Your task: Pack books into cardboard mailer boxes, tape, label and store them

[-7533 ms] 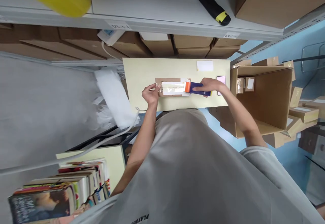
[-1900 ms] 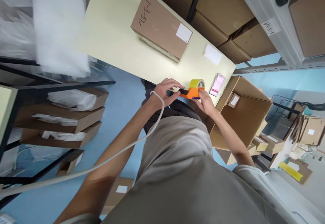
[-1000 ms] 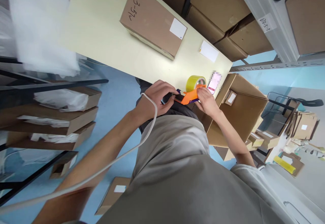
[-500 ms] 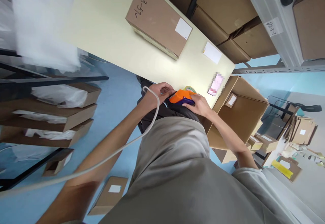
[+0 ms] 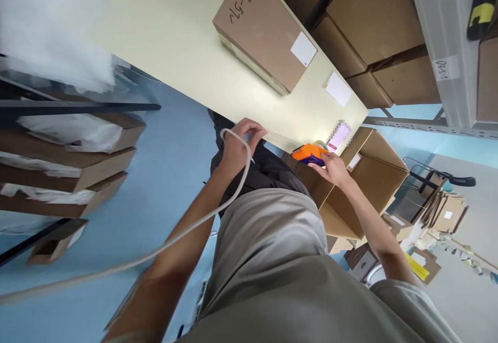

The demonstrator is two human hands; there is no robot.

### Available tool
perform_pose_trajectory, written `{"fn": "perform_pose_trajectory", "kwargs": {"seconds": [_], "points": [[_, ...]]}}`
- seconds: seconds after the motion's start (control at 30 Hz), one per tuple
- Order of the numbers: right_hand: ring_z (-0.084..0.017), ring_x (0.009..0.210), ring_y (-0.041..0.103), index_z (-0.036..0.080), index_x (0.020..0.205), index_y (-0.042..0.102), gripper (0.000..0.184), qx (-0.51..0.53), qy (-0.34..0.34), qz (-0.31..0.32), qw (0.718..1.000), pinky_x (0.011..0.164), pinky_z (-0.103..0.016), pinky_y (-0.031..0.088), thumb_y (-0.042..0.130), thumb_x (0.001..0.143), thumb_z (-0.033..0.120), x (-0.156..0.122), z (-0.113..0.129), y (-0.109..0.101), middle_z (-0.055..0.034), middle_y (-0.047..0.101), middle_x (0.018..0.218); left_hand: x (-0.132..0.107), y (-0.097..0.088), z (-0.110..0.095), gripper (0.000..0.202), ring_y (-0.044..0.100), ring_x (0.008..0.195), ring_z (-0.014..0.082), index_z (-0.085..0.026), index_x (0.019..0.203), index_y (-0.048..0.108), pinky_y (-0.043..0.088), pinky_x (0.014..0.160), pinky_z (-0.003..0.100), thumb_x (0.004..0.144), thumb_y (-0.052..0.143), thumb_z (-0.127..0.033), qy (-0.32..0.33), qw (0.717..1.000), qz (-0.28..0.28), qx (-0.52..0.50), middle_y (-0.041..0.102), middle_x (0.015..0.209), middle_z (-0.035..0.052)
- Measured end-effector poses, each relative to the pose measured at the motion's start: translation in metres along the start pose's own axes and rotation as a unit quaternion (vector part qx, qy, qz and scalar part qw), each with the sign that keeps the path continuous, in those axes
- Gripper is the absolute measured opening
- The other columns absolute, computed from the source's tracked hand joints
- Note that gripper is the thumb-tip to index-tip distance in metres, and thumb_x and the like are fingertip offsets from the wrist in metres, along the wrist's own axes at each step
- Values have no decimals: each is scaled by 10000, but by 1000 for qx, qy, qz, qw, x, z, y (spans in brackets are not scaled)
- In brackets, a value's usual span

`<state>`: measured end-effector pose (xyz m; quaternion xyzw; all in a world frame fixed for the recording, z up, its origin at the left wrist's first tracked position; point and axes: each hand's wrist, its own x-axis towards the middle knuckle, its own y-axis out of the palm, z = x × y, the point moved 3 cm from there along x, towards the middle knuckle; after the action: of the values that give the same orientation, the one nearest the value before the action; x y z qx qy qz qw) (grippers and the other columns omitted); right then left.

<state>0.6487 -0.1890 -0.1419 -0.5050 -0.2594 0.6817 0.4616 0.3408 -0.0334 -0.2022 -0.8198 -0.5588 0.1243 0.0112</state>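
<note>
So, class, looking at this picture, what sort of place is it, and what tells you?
Probably a packing or storage room: there is a tape dispenser, a box with a white label on the table, and more brown boxes beyond its far edge.

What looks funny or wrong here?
The white cord looks odd: it crosses in front of the left forearm and curls by the left hand, where it might get in the way. The phone also appears partly blurred into blocky squares. Nothing looks spilled.
</note>
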Motion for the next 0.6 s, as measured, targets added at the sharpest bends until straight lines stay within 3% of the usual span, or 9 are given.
{"fn": "perform_pose_trajectory", "kwargs": {"seconds": [0.1,0.2,0.4,0.6], "points": [[-380,914,765,257,937,703,688,-45,8,-42,998,922,-535,629,460,1073,886,0,-14,3,-130,757,849,19,-11,19,192,730,954,224,-255,963,703,646,922,383,1010,755,-434,-26,999,-42,-5,753,984,50],[-389,902,770,247,941,695,646,-58,22,-81,995,940,-560,632,502,1083,847,12,-12,14,-139,751,815,40,-12,32,166,729,959,219,-261,982,709,655,933,385,991,779,-411,-16,998,-54,-11,750,1002,46],[-367,930,774,234,966,684,571,-45,96,-175,979,1098,-618,579,541,1116,767,49,-15,44,-147,761,846,83,9,52,154,725,1049,244,-263,996,714,658,934,394,1017,756,-410,8,993,-116,-37,744,1048,64],[-364,984,778,221,1049,705,530,-12,155,-236,959,1171,-655,544,547,1130,721,80,-30,69,-145,756,889,116,25,67,210,712,1119,268,-276,1027,729,654,952,425,1057,726,-483,27,990,-128,-60,756,1120,84]]}}
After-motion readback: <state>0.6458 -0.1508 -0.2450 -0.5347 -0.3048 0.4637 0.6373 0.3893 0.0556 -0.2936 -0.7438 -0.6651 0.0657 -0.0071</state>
